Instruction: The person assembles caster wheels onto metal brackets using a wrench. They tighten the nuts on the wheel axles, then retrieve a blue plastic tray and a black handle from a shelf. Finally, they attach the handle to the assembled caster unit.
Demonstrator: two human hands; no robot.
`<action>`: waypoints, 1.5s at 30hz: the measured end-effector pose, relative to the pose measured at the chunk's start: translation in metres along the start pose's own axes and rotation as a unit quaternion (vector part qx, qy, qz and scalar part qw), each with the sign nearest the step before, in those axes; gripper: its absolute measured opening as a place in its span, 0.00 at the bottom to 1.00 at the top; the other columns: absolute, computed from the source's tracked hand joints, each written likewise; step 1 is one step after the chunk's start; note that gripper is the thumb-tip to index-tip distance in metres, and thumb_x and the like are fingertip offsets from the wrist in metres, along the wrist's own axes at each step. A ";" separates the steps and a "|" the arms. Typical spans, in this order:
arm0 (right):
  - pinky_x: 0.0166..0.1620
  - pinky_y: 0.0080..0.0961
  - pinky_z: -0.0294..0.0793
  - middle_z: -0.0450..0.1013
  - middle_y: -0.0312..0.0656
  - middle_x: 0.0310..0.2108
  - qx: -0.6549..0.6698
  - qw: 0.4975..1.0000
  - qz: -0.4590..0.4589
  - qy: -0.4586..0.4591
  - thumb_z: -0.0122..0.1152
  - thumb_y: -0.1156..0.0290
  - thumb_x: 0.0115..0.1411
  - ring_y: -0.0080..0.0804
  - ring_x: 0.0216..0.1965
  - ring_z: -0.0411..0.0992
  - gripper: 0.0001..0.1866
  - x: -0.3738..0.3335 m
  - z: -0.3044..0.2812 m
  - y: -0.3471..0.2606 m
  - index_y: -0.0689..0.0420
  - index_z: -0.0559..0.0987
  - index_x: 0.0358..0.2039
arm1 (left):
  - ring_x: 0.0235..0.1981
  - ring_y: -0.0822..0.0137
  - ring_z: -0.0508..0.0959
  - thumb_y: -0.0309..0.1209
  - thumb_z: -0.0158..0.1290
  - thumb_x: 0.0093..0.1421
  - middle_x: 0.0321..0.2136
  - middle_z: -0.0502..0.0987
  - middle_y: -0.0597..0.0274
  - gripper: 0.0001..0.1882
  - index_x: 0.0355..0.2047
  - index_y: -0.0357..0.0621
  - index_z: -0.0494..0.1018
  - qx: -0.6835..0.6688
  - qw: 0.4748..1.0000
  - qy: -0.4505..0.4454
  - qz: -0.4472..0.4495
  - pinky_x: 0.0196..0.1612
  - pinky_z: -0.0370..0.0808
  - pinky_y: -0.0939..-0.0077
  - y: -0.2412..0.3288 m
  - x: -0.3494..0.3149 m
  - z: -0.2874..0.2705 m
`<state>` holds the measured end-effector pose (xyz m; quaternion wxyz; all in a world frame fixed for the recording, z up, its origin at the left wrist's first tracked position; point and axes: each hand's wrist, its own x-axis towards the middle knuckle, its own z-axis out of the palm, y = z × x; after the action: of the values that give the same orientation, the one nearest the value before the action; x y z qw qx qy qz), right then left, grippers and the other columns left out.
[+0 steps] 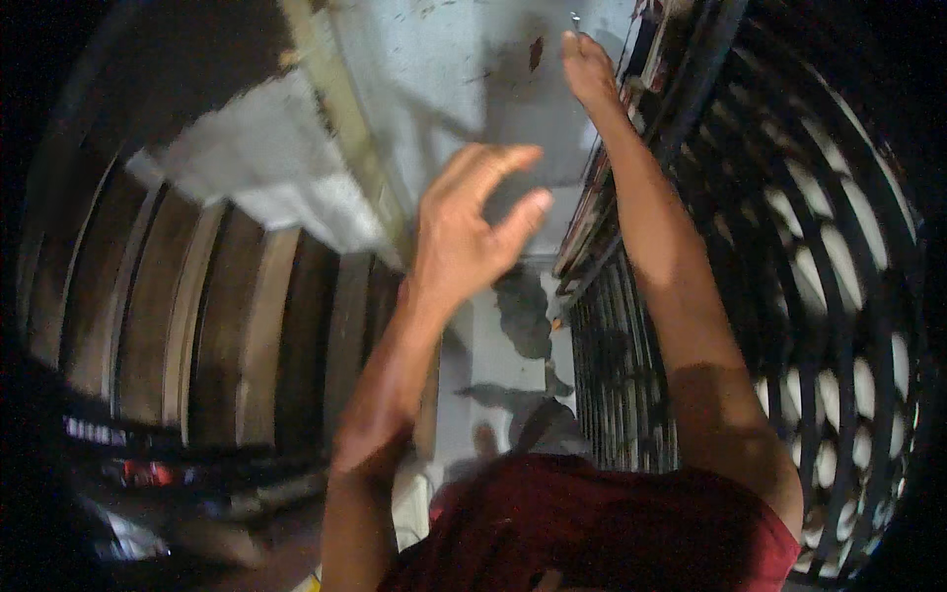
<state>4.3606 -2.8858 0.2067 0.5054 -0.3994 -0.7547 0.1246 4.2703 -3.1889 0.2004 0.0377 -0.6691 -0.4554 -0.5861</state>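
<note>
Ahead of me is a pale grey door-like panel [424, 69] with scuffs and a rust-brown patch. Near its right edge, at the top of the view, my right hand [589, 71] is closed, its arm stretched far forward. A small shiny metal piece [575, 18] shows just beyond the thumb; I cannot tell its kind, and the fingers hide the rest. My left hand [469, 222] hovers in front of the panel's lower part, thumb and fingers curved apart, with nothing between them.
A dark metal grille [819, 247] with pale oval gaps stands close on my right. To the left are brown slats [187, 316] and a yellowish post [350, 118]. Shadows fall across the narrow grey floor [483, 355]. Red and white items [148, 474] lie low at the left, blurred.
</note>
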 end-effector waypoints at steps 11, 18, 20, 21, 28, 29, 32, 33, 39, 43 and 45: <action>0.39 0.49 0.61 0.72 0.50 0.30 -0.147 0.952 -0.146 0.227 0.55 0.63 0.61 0.50 0.35 0.67 0.11 0.196 0.220 0.110 0.58 0.77 0.29 | 0.46 0.56 0.75 0.33 0.65 0.53 0.45 0.77 0.60 0.17 0.44 0.49 0.79 0.253 0.944 0.019 0.210 0.49 0.69 0.60 -0.434 0.292 0.100; 0.41 0.49 0.63 0.69 0.50 0.29 0.013 0.959 -0.268 0.086 0.51 0.69 0.65 0.51 0.32 0.66 0.09 0.332 0.369 0.169 0.60 0.73 0.31 | 0.40 0.54 0.75 0.41 0.60 0.56 0.37 0.81 0.63 0.09 0.34 0.55 0.81 0.466 0.872 0.015 0.148 0.47 0.66 0.55 -0.580 0.335 0.099; 0.42 0.46 0.66 0.71 0.50 0.32 0.182 0.952 -0.244 0.025 0.52 0.71 0.65 0.49 0.36 0.69 0.07 0.368 0.416 0.171 0.61 0.73 0.32 | 0.40 0.52 0.76 0.41 0.60 0.57 0.36 0.80 0.62 0.10 0.35 0.52 0.81 0.571 0.817 -0.023 0.073 0.47 0.66 0.55 -0.623 0.325 0.096; 0.42 0.45 0.68 0.72 0.50 0.32 0.237 0.945 -0.221 -0.044 0.52 0.71 0.66 0.48 0.36 0.70 0.07 0.401 0.440 0.178 0.61 0.73 0.33 | 0.40 0.51 0.76 0.41 0.60 0.57 0.36 0.80 0.61 0.11 0.36 0.51 0.81 0.598 0.799 -0.044 0.046 0.48 0.67 0.55 -0.654 0.341 0.097; 0.36 0.23 0.75 0.78 0.40 0.38 0.202 0.942 -0.089 -0.253 0.52 0.75 0.68 0.29 0.33 0.76 0.09 0.524 0.555 0.268 0.62 0.75 0.46 | 0.37 0.59 0.77 0.30 0.61 0.54 0.32 0.78 0.62 0.05 0.33 0.52 0.79 0.155 0.978 0.022 -0.141 0.46 0.72 0.60 -0.815 0.469 0.112; 0.34 0.23 0.73 0.75 0.39 0.33 0.197 0.942 0.015 -0.273 0.51 0.72 0.68 0.26 0.30 0.72 0.09 0.521 0.564 0.302 0.60 0.76 0.45 | 0.38 0.59 0.77 0.30 0.61 0.55 0.32 0.78 0.62 0.05 0.33 0.52 0.79 0.250 0.961 -0.003 -0.116 0.48 0.71 0.58 -0.830 0.466 0.111; 0.32 0.29 0.70 0.66 0.38 0.19 0.089 0.948 0.217 -0.217 0.51 0.60 0.68 0.26 0.24 0.67 0.15 0.516 0.564 0.407 0.58 0.79 0.38 | 0.40 0.59 0.77 0.30 0.62 0.55 0.32 0.78 0.62 0.06 0.34 0.52 0.79 0.416 0.904 -0.070 -0.067 0.53 0.69 0.55 -0.888 0.490 0.111; 0.34 0.36 0.71 0.69 0.44 0.21 0.086 0.911 0.328 -0.236 0.50 0.56 0.69 0.36 0.26 0.71 0.18 0.510 0.561 0.442 0.58 0.79 0.37 | 0.41 0.59 0.77 0.30 0.62 0.54 0.32 0.78 0.62 0.08 0.35 0.52 0.79 0.420 0.899 -0.094 -0.084 0.54 0.68 0.55 -0.902 0.491 0.113; 0.33 0.32 0.73 0.77 0.42 0.23 -0.053 0.825 0.490 -0.277 0.55 0.49 0.65 0.32 0.26 0.75 0.24 0.512 0.554 0.597 0.59 0.81 0.27 | 0.41 0.58 0.76 0.31 0.63 0.50 0.30 0.78 0.64 0.12 0.36 0.50 0.79 0.443 0.856 -0.200 -0.177 0.55 0.63 0.57 -1.002 0.493 0.128; 0.28 0.28 0.72 0.77 0.39 0.21 -0.004 0.814 0.509 -0.279 0.58 0.49 0.64 0.25 0.23 0.74 0.24 0.572 0.611 0.706 0.59 0.82 0.27 | 0.44 0.55 0.76 0.37 0.64 0.52 0.35 0.80 0.59 0.19 0.44 0.48 0.79 0.420 0.789 -0.309 -0.324 0.57 0.62 0.52 -1.054 0.465 0.165; 0.31 0.32 0.74 0.77 0.41 0.21 -0.011 0.794 0.502 -0.343 0.56 0.49 0.65 0.29 0.24 0.76 0.25 0.671 0.659 0.705 0.60 0.82 0.27 | 0.51 0.54 0.75 0.40 0.64 0.53 0.42 0.80 0.54 0.23 0.48 0.45 0.77 0.417 0.733 -0.291 -0.452 0.60 0.63 0.51 -1.073 0.439 0.187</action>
<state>4.0141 -1.7958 -0.0675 0.0753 -0.6588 -0.5734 0.4812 3.6645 -2.2065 -0.0163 -0.0907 -0.4400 -0.8913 -0.0623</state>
